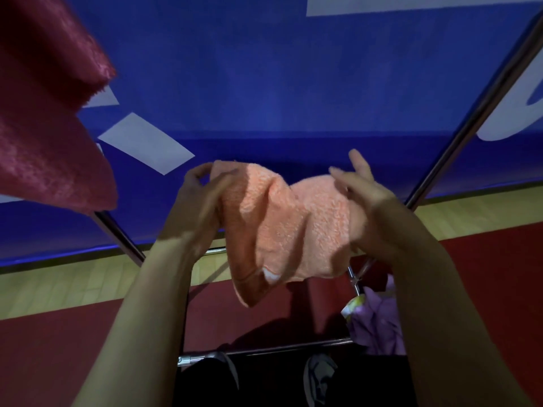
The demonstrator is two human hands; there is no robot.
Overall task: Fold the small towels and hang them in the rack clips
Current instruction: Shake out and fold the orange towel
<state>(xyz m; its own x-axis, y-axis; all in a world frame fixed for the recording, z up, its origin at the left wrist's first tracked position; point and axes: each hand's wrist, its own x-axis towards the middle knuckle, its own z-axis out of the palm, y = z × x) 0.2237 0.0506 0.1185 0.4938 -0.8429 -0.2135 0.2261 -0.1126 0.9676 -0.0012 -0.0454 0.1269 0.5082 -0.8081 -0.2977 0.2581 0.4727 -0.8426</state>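
Purple cloth (379, 321) low at right, by rack frame (293, 346). Left hand (197, 201) and right hand (370, 207) grip orange towel (282, 227) mid-air between them; right fingers partly extended. Maroon towel (44, 118) hangs upper left. Blue banner (264, 83) behind.

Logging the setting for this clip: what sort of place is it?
Probably an indoor sports hall: wood-strip flooring beside a red floor area, a blue banner with large white lettering, and a metal rack set up in front of it.
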